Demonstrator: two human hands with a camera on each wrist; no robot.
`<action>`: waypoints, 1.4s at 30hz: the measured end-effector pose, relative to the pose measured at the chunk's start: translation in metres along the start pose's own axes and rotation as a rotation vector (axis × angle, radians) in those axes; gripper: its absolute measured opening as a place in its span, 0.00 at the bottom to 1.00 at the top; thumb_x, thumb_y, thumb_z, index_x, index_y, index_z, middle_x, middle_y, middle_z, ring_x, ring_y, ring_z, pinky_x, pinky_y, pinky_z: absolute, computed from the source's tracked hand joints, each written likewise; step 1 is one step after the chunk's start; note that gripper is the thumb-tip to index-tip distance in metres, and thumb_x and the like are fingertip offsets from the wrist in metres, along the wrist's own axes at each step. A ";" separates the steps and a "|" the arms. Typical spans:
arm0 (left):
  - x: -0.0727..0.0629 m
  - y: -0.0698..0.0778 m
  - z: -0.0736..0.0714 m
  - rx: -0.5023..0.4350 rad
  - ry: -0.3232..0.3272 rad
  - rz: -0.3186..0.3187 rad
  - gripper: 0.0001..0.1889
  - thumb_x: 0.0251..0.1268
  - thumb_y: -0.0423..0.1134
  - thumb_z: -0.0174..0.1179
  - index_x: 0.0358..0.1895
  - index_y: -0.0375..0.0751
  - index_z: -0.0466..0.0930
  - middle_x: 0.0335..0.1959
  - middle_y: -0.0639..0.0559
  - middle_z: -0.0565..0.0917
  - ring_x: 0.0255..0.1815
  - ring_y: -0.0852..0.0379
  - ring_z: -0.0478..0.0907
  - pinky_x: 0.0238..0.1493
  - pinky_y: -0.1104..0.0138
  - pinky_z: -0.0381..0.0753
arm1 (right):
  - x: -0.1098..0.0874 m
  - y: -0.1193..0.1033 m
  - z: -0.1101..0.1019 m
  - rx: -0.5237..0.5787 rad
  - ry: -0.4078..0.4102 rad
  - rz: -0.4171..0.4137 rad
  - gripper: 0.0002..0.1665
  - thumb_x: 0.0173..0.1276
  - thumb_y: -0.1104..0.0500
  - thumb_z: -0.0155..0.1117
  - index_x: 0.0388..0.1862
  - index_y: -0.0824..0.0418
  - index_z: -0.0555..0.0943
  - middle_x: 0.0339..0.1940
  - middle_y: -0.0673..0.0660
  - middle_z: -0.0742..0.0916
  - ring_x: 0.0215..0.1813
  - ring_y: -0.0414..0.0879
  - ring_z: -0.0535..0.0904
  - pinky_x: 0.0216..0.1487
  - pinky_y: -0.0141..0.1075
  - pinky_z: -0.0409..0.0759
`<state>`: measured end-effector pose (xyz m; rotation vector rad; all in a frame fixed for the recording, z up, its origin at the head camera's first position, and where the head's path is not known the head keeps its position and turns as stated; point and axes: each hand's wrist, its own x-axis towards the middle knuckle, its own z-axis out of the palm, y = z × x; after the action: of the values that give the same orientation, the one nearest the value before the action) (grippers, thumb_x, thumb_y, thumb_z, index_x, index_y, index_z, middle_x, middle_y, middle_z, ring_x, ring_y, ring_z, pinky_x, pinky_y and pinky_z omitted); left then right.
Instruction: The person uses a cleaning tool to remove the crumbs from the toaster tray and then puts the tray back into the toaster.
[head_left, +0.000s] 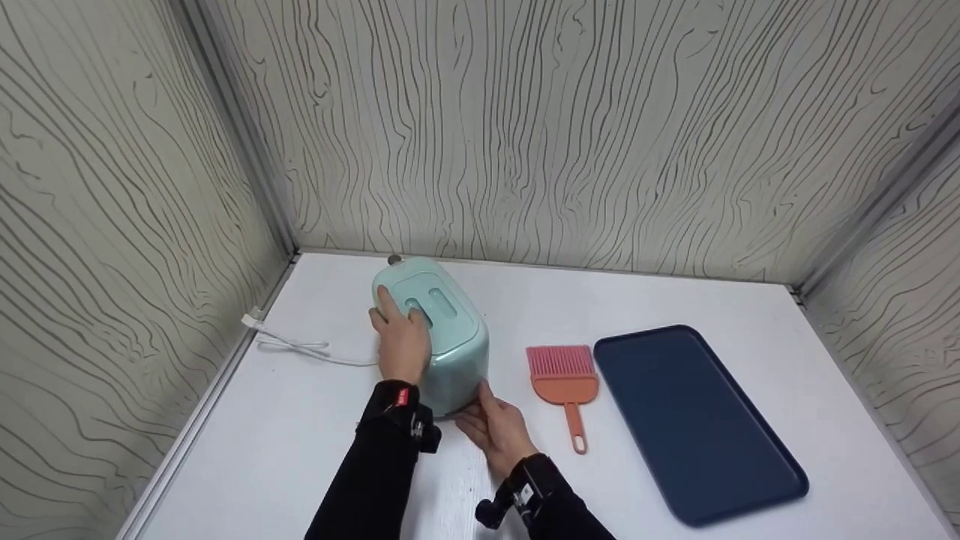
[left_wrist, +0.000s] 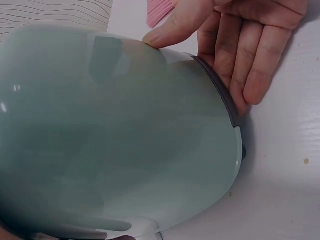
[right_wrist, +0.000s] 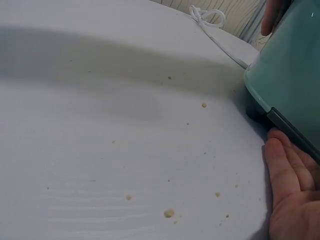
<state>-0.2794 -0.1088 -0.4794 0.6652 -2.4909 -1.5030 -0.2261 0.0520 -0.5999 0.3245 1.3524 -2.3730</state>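
Landmark: mint-green toaster (head_left: 451, 339), on the white tabletop (head_left: 540, 307), slots facing up. Left of it: white power cord (head_left: 300, 349), looped at the end farthest away. Work state (judged): handling of the toaster is under way, its release not done; cannot tell whether its base is raised. Near side of it: scattered crumbs (right_wrist: 169, 213), not gathered. Right of it: orange brush (head_left: 565, 390) with pink bristles, then, beyond that, navy tray (head_left: 705, 427); neither in hand, judged not in use.

Grip, left to right. Left hand (head_left: 403, 341): partly curled over the toaster's top, thumb at the left slot (head_left: 426, 315), fingers over the left edge; holds it. Right hand (head_left: 499, 431): at the toaster's near lower end, thumb against the wall, fingers nearly straight by the dark strip (left_wrist: 223, 92); light, fairly wide hold.
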 end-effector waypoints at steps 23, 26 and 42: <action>0.003 0.000 0.002 0.014 -0.011 -0.004 0.37 0.83 0.48 0.38 0.84 0.51 0.30 0.83 0.31 0.40 0.39 0.44 0.77 0.38 0.56 0.76 | 0.001 0.000 0.001 0.004 0.036 0.005 0.36 0.81 0.44 0.53 0.63 0.78 0.68 0.38 0.61 0.89 0.48 0.50 0.88 0.59 0.44 0.82; 0.003 -0.001 0.001 0.007 -0.008 -0.003 0.37 0.82 0.48 0.39 0.84 0.52 0.30 0.83 0.31 0.40 0.39 0.44 0.77 0.39 0.56 0.76 | 0.000 -0.001 0.001 -0.001 0.029 0.014 0.36 0.81 0.44 0.53 0.64 0.78 0.69 0.39 0.61 0.90 0.49 0.50 0.88 0.59 0.44 0.82; 0.003 -0.002 0.000 0.029 -0.011 0.019 0.36 0.82 0.48 0.37 0.84 0.50 0.31 0.82 0.30 0.41 0.39 0.43 0.77 0.37 0.55 0.76 | 0.001 -0.004 0.001 0.014 0.029 0.040 0.38 0.81 0.45 0.54 0.65 0.80 0.68 0.43 0.67 0.90 0.49 0.54 0.89 0.57 0.45 0.83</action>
<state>-0.2809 -0.1111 -0.4815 0.6382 -2.5250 -1.4707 -0.2285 0.0525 -0.5968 0.3880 1.3299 -2.3545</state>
